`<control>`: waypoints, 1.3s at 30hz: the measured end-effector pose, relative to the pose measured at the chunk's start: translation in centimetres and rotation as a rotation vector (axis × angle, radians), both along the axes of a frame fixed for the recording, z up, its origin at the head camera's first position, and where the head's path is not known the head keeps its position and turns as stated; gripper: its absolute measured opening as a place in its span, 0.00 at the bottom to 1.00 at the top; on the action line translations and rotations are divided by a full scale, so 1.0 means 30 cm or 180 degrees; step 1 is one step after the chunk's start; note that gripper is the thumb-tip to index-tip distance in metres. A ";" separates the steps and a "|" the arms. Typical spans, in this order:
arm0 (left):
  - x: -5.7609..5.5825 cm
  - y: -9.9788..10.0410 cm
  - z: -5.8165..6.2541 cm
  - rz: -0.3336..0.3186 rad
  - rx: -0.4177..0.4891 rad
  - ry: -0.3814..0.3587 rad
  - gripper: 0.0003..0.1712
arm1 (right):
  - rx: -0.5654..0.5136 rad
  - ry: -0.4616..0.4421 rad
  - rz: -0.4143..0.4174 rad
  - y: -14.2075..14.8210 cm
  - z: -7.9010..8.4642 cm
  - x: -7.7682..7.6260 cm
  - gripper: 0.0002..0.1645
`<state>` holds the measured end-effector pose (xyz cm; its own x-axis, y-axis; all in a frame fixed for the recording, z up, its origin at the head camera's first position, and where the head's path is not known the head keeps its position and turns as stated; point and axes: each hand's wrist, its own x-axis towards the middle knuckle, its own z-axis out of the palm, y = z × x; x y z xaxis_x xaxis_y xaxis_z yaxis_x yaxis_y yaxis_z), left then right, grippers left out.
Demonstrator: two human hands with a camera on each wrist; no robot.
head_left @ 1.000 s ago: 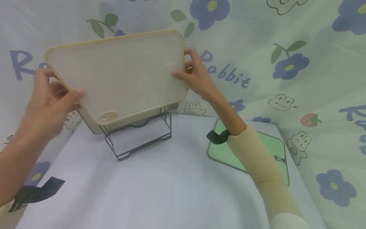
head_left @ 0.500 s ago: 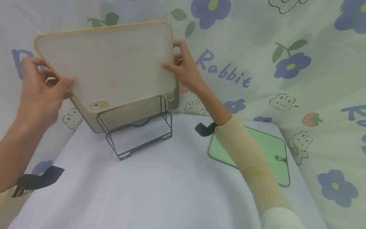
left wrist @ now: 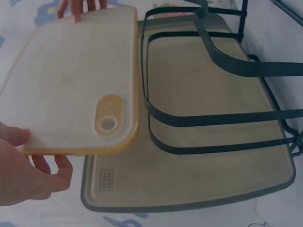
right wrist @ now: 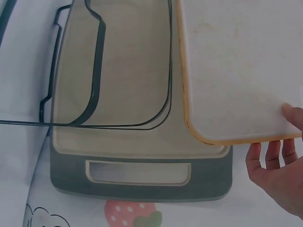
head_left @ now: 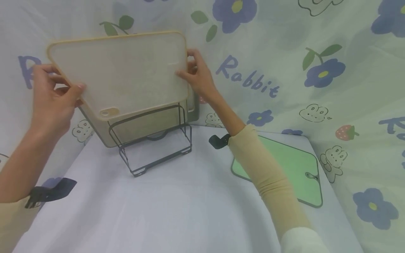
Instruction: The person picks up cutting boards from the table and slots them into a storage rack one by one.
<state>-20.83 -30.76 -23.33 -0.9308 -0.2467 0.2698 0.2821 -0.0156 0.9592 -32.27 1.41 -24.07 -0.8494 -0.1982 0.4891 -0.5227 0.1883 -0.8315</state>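
Both hands hold up a white cutting board (head_left: 126, 73) with a yellow-orange rim and a small hole in one corner. At its left edge, my left hand (head_left: 52, 100) pinches it, thumb on the near face and fingers behind. My right hand (head_left: 200, 77) grips the opposite edge in the same manner. Below and behind it is a dark wire rack (left wrist: 227, 119), standing on the table. A larger beige cutting board (left wrist: 199, 182) with a grey border stands tilted at the rack's back. The held board is above the rack's front wires and partly covers the larger board.
A green cutting board (head_left: 295, 168) with a dark rim lies flat at the right of the white tabletop (head_left: 177, 211), partly behind my right sleeve. A printed curtain (head_left: 278, 52) with flowers and rabbits hangs around the back and sides.
The white cutting board has gone up and left with both hands, then lowered slightly at its top edge. More of the rack and the larger board now shows beneath it.
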 end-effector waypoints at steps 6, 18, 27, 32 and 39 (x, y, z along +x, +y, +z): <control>-0.016 0.004 -0.007 0.0050 -0.0270 -0.0016 0.26 | -0.0056 -0.0080 -0.0098 -0.011 -0.026 -0.013 0.28; -0.046 -0.007 -0.067 0.0090 -0.0521 -0.0203 0.23 | 0.0337 -0.0042 -0.0413 -0.026 -0.091 -0.043 0.29; -0.050 -0.008 -0.157 0.0390 -0.1242 -0.0349 0.20 | 0.0559 -0.0116 -0.0541 -0.033 -0.161 -0.059 0.32; -0.054 -0.013 -0.216 0.0422 -0.1318 -0.0261 0.20 | 0.0796 -0.0210 -0.0659 -0.039 -0.206 -0.068 0.32; -0.063 -0.004 -0.283 0.0402 -0.1205 -0.0234 0.19 | 0.0792 -0.0241 -0.0591 -0.035 -0.269 -0.080 0.29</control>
<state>-22.72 -30.87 -31.83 -0.9198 -0.2563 0.2973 0.1896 0.3730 0.9083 -34.67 0.35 -32.13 -0.9143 -0.1421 0.3792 -0.3989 0.4770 -0.7831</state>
